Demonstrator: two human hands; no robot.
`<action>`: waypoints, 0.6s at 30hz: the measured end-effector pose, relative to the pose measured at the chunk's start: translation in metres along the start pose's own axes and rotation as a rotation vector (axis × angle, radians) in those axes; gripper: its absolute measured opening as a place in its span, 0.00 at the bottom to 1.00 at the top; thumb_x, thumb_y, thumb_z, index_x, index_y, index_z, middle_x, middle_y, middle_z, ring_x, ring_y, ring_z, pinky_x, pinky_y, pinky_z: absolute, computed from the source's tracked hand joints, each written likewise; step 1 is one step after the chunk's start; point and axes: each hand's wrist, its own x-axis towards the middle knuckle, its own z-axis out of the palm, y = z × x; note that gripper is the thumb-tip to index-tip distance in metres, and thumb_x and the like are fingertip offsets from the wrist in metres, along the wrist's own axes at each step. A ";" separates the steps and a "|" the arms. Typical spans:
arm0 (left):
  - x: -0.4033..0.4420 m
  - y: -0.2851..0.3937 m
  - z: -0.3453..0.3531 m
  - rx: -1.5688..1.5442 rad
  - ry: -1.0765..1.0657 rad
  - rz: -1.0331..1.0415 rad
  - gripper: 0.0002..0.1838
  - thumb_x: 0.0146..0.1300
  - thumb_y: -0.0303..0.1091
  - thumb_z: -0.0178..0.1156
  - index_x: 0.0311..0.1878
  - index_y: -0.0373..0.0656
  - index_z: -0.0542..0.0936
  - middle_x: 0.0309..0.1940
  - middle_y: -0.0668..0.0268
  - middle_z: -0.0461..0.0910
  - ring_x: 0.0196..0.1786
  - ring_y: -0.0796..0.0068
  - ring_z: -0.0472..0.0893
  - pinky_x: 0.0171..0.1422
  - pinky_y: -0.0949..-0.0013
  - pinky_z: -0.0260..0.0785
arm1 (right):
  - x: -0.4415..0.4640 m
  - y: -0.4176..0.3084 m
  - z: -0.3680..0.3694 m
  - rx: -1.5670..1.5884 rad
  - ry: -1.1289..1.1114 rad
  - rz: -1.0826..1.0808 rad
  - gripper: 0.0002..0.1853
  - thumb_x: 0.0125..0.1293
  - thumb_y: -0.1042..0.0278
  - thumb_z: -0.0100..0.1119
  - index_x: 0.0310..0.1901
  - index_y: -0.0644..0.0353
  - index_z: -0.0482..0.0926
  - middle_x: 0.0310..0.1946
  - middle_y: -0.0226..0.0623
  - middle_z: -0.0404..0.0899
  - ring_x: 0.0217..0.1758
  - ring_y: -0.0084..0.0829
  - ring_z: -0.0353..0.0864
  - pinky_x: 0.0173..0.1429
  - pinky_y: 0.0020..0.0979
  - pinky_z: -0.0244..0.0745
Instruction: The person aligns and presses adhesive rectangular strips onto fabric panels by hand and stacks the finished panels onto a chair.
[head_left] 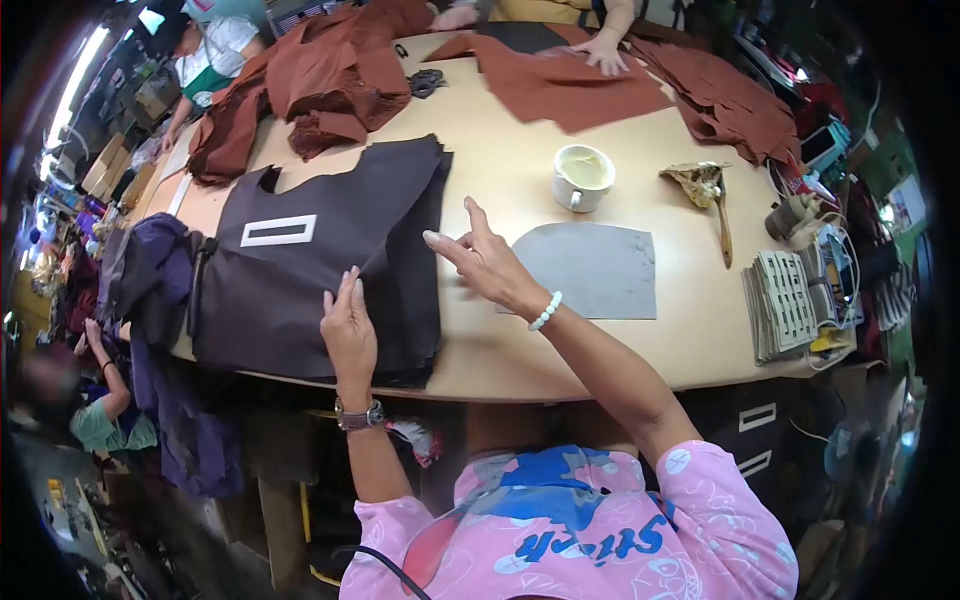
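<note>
A stack of dark brown sheets (310,310) lies on the left of the table, its top sheet raised in a fold near the right side. A white rectangular frame piece (279,231) rests on it. My left hand (350,325) touches the top sheet at that fold, fingers extended; whether it pinches the sheet is unclear. My right hand (487,258) is over the table just right of the stack, fingers spread, nothing in it. Beside it lies a grey sheet (590,270) with a rounded corner.
Behind the grey sheet stands a white mug (583,178) of pale paste. A brush (724,225) and a stack of cards (785,305) are at the right. Reddish-brown sheets (560,85) lie at the back, under a co-worker's hand (603,52). Dark cloth (160,270) hangs at the left edge.
</note>
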 end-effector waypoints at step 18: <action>-0.067 0.071 0.064 0.004 -0.202 0.304 0.16 0.65 0.33 0.54 0.53 0.38 0.76 0.50 0.55 0.78 0.57 0.59 0.76 0.65 0.50 0.59 | 0.003 0.008 -0.029 -0.315 0.404 0.009 0.39 0.53 0.77 0.54 0.66 0.75 0.48 0.32 0.62 0.78 0.40 0.53 0.80 0.48 0.41 0.72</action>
